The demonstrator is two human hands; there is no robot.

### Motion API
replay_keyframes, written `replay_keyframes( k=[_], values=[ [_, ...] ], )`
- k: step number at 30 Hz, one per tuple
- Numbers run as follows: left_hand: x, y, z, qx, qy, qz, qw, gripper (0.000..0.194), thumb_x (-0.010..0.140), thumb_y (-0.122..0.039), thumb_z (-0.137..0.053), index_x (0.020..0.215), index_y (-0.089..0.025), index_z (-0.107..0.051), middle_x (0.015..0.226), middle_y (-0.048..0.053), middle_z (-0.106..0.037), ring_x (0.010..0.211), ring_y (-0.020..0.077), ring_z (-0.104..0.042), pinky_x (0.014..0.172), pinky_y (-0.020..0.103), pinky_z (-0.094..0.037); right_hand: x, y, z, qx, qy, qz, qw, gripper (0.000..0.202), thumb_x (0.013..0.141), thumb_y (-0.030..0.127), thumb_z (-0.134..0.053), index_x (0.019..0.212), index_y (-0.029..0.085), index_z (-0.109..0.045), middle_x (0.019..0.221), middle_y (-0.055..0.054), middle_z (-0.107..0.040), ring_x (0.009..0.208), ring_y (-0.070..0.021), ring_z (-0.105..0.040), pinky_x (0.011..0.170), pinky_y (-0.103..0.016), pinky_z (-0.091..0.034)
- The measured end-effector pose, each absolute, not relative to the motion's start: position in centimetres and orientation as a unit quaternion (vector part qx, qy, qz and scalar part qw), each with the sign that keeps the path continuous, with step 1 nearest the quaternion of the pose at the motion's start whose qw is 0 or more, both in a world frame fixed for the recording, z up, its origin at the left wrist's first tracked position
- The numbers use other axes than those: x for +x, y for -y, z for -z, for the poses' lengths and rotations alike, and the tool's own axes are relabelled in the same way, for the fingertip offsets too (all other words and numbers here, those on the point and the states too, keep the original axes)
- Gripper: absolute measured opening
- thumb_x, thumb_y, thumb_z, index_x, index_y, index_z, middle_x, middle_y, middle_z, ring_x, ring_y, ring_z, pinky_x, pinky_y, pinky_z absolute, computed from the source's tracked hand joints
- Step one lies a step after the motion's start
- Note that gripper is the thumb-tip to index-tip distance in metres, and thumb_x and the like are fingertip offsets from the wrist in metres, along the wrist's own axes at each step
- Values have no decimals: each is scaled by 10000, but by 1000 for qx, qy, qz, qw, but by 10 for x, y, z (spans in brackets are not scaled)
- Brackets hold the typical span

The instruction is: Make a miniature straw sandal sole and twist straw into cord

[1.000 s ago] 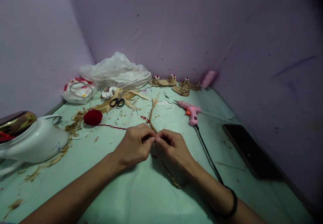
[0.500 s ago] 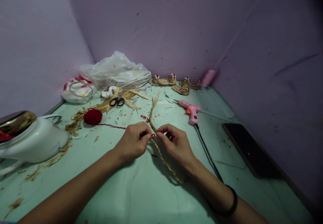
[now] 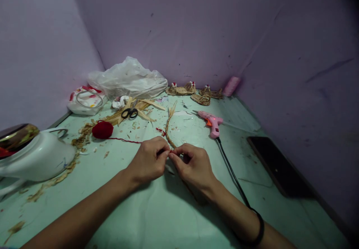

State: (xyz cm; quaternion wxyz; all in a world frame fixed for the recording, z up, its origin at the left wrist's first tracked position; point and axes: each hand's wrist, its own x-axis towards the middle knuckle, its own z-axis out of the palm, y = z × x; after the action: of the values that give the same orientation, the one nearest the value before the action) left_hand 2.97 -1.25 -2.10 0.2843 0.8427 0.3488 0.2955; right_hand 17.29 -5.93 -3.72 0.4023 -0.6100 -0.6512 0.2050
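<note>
My left hand is closed in a pinch on red yarn, which runs back to a dark red ball of yarn on the left. Fingertip to fingertip with it, my right hand pinches as well, and a speck of red shows between the two. A braided straw cord with a frayed far end lies just beyond my fingers. Its near part passes under my right hand and is mostly hidden there.
A pink glue gun with a black cable lies to the right, beside a dark phone. Scissors rest on straw strips at the left. Small woven sandals and a plastic bag are at the back; a white pot stands left.
My right hand has moved left to meet my left fingertips. The small red loop that showed there is now mostly covered, as is the near part of the braid.
</note>
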Motion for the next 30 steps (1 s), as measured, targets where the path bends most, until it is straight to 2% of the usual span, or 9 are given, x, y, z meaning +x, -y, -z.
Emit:
replay_keyframes(
  k=[5,10,15,21,26,30],
  values=[
    [30,13,21,841,-347,-298,290,127,704,-82,-462,627,-145,-541,674,17,-547,653,115,-502,611,248,-412,173,58,39,-616,626,-249,408,214,730,356,-548,670,179,-652,594,-13,-606,478,-94,-449,462,-217,-319],
    [30,11,18,833,-348,-291,317,133,696,-91,-471,615,-144,-561,671,18,-568,664,117,-520,623,241,-417,172,57,42,-617,619,-255,415,162,724,281,-539,661,170,-640,568,-7,-590,472,-90,-444,450,-205,-316],
    [20,-4,15,815,-346,-219,410,240,714,-75,-396,778,-132,-620,710,22,-593,602,97,-524,574,217,-420,172,56,41,-616,619,-256,416,161,730,260,-517,663,167,-630,563,-5,-571,461,-84,-419,434,-199,-295],
    [17,-14,21,875,-305,-210,312,198,715,-85,-465,747,-159,-646,770,37,-592,752,125,-539,699,239,-417,172,57,43,-616,615,-263,416,122,712,233,-511,639,172,-588,530,16,-522,459,-80,-405,436,-190,-292],
    [16,-15,26,868,-342,-223,282,171,686,-54,-486,686,-154,-625,697,26,-584,675,119,-530,647,238,-409,169,57,40,-594,613,-288,434,106,659,151,-485,556,168,-501,492,34,-450,468,-79,-389,438,-183,-293],
    [20,-11,27,863,-375,-223,256,166,659,-45,-479,643,-151,-607,660,19,-574,653,121,-522,618,236,-393,165,60,35,-572,607,-314,455,131,671,153,-466,541,168,-464,472,44,-405,449,-73,-359,418,-185,-269]
  ],
)
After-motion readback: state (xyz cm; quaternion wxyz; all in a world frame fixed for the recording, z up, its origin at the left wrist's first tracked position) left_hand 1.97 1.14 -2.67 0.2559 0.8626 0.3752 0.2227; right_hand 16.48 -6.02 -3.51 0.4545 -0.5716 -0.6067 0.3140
